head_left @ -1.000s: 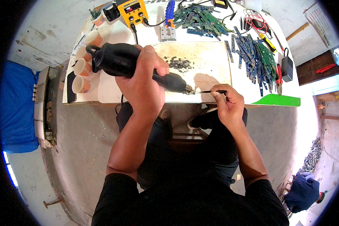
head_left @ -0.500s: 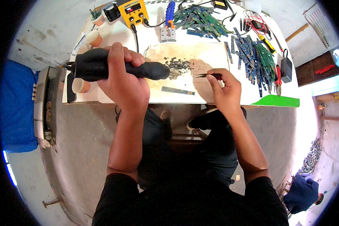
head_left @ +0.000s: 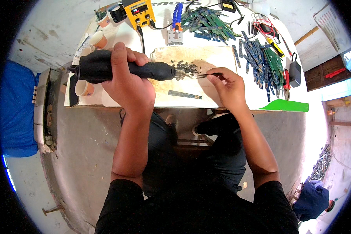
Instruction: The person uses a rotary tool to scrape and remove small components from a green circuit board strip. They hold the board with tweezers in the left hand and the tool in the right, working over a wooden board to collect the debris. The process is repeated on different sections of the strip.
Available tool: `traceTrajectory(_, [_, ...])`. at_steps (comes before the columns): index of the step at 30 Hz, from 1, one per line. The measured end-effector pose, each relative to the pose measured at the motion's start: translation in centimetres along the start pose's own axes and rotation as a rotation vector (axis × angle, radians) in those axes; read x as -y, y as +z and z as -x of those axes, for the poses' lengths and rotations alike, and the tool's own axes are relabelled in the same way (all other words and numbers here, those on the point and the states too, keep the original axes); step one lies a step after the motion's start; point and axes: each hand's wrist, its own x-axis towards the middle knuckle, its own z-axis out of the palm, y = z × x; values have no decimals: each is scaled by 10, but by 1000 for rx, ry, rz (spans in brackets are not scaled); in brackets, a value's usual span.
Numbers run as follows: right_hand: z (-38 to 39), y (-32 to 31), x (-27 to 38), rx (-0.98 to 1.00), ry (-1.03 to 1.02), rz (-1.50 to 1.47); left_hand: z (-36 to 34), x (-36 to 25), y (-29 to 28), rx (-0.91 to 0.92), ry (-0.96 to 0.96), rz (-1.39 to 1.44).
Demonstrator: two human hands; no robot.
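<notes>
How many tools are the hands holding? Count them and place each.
2: a black nozzled tool in the left hand, and dark tweezers in the right hand, tips pointing toward the other tool.

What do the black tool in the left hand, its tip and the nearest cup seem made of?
Black tool: probably matte plastic, from its dull, rounded body.
Tip: likely metal, with a silvery sheen.
Cup: perhaps smooth paper, given its thin rim.

The handpiece [head_left: 95, 66] and tweezers [head_left: 217, 74] are black, the control box [head_left: 139, 15] yellow.
</notes>
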Motion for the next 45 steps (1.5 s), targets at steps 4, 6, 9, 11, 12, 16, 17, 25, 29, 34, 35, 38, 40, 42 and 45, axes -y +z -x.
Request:
traceTrajectory(4, [24, -8, 16, 85, -32, 34, -2, 0, -2, 1, 13, 5])
traceTrajectory(6, [35, -9, 28, 108, -45, 56, -1, -1, -1, 25, 33, 1])
traceTrajectory(9, [42, -1, 35, 114, -117, 70, 0, 1, -2, 10, 13, -11])
traceTrajectory(11, [43, 4, 37, 123, -126, 74, 0, 1, 1, 1, 43, -44])
traceTrajectory(12, [43, 7, 39, 130, -129, 76, -1, 1, 0, -5, 58, -61])
traceTrajectory(16, [40, 17, 44, 100, -138, 110, -5, 3, -5, 9, 63, -17])
traceTrajectory(17, [39, 18, 44, 101, -131, 129, -5, 3, -5, 2, 57, -13])
traceTrajectory(25, [30, 21, 52, 153, -170, 250, -5, 3, -8, 22, 71, -13])
traceTrajectory(29, [26, 21, 61, 177, -154, 276, -6, 3, -7, 25, 63, 5])
traceTrajectory(34, [13, 25, 68, 267, -125, 315, -6, 4, -10, 31, 78, -43])
traceTrajectory(35, [10, 26, 72, 292, -124, 344, -6, 3, -9, 9, 83, -28])
traceTrajectory(38, [3, 27, 81, 350, -116, 409, -8, 4, -9, 2, 92, -40])
traceTrajectory(40, [2, 27, 84, 371, -102, 421, -10, 5, -10, -2, 96, -55])
traceTrajectory(42, [3, 28, 80, 354, -137, 408, -12, 7, -9, -19, 96, -56])
traceTrajectory(45, [8, 28, 69, 301, -228, 432, -13, 8, -9, -50, 83, 27])
